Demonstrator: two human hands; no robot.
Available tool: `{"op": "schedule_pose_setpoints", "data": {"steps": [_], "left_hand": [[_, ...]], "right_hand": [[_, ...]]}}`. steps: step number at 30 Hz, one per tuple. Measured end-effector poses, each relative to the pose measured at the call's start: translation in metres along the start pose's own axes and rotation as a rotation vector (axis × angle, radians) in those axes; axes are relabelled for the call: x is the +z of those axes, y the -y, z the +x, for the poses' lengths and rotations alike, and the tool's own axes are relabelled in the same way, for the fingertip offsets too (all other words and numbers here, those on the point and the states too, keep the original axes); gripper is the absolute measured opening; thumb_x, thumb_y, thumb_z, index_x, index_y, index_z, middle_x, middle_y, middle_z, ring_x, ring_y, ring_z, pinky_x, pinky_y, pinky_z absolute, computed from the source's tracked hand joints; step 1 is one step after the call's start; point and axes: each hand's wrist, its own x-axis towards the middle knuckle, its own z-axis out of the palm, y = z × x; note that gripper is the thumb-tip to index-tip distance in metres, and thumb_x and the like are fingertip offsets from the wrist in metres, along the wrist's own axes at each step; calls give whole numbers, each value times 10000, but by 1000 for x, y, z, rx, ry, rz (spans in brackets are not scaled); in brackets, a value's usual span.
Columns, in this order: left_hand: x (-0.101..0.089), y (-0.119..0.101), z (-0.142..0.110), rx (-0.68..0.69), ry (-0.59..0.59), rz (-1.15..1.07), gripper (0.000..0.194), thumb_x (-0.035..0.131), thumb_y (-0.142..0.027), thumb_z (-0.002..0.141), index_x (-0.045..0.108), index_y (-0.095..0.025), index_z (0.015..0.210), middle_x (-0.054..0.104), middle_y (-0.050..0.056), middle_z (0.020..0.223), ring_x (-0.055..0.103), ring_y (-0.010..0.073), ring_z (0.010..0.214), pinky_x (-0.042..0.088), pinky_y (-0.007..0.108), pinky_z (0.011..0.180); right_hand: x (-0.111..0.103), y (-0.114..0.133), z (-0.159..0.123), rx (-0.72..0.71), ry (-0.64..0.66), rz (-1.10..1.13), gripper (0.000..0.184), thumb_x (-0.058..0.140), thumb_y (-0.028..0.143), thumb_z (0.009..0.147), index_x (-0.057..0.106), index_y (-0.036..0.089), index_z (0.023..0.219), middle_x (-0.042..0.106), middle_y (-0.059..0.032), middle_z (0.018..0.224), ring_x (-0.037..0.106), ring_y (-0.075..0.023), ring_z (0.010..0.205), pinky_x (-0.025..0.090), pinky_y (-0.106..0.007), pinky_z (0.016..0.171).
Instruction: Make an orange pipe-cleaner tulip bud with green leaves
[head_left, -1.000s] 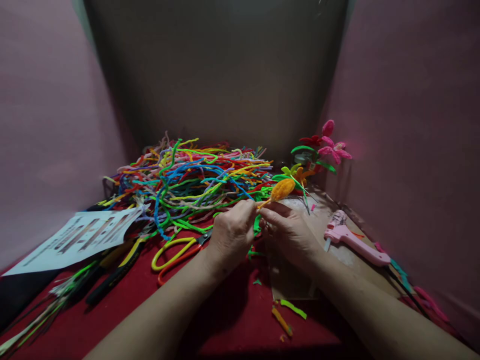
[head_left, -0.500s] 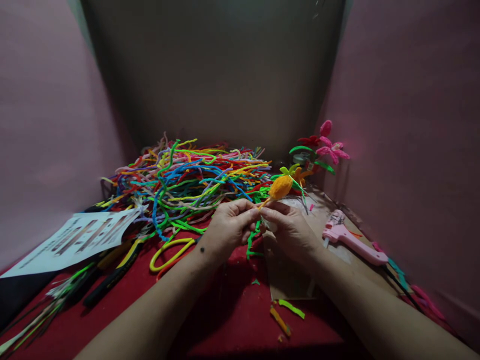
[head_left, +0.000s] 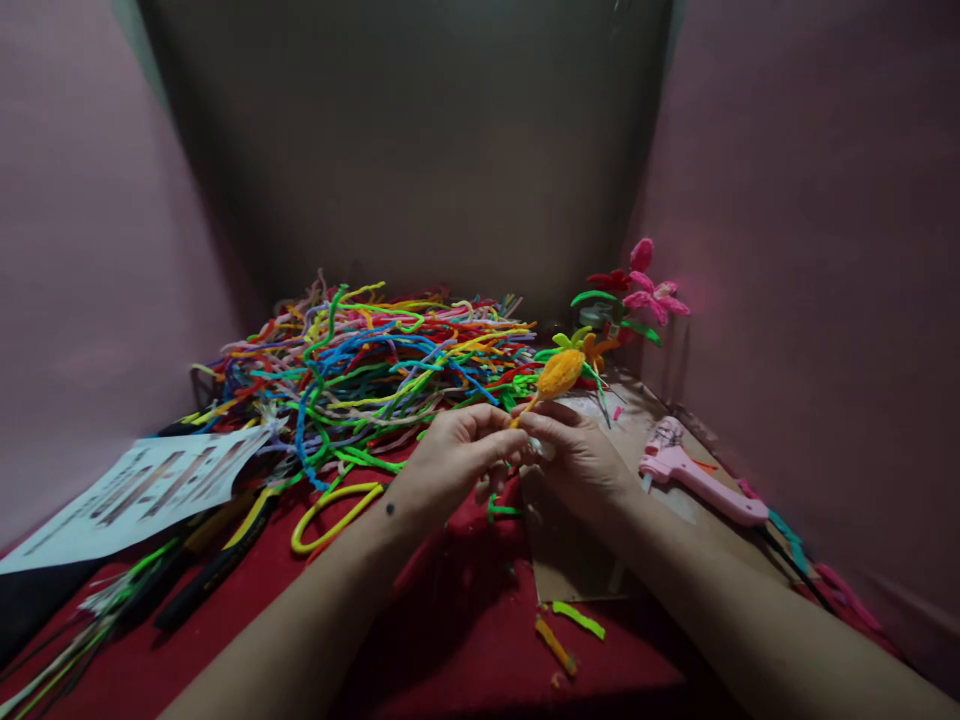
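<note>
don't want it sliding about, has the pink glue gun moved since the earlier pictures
No, the pink glue gun lies in the same spot against the brown board; only the camera's view has shifted slightly.

Glue gun (head_left: pixel 701 487) on board (head_left: pixel 574 545), right; pliers (head_left: pixel 225 560) left; pipe cleaners (head_left: pixel 390 370) behind scissors (head_left: pixel 337 515).

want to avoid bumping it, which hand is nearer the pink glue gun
Right. The right hand is just to the left of the pink glue gun; the left hand is farther left, on the right hand's far side from it.
</note>
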Motion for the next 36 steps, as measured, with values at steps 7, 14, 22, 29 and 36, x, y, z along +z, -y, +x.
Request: {"op": "schedule_pose_setpoints", "data": {"steps": [7, 14, 22, 29, 36], "left_hand": [[1, 16, 0, 470, -268, 690, 119, 502, -161, 782, 578, -204, 701, 545, 6, 641, 473, 122, 570, 337, 231, 587], [0, 8, 2, 165, -188, 363, 138, 478, -266, 819, 562, -187, 744, 469, -41, 532, 400, 72, 409, 300, 191, 420], [1, -2, 0, -72, 2, -199, 136, 562, -263, 772, 528, -151, 704, 524, -51, 533, 333, 24, 283, 299, 157, 282], [-6, 5, 2, -165, 226, -405, 233, 507, -288, 824, 535, -134, 652, 420, -65, 338, 361, 62, 223, 303, 163, 262], [-3, 5, 5, -47, 114, -162, 268, 486, -290, 834, 538, -119, 635, 522, -26, 467, 433, 39, 315, 334, 152, 368]], "right_hand": [[1, -3, -1, -4, -62, -53, 147, 786, 204, 546, 685, 177, 650, 652, 15, 691, 538, -96, 598, 369, -215, 496], [-3, -2, -1, -68, 76, -203, 106, 702, 247, 672, 717, 195, 764, 674, -12, 776, 571, -139, 716, 420, -261, 637], [1, 1, 1, 50, 131, -43, 104, 691, 190, 646, 717, 173, 745, 659, -2, 641, 555, -110, 553, 434, -242, 557], [4, 3, 1, 148, 112, 70, 154, 763, 199, 570, 705, 158, 707, 655, 0, 610, 575, -96, 538, 438, -198, 502], [4, 0, 1, 56, 126, 12, 120, 744, 233, 616, 690, 173, 705, 629, 10, 580, 548, -109, 477, 426, -237, 470]]}}
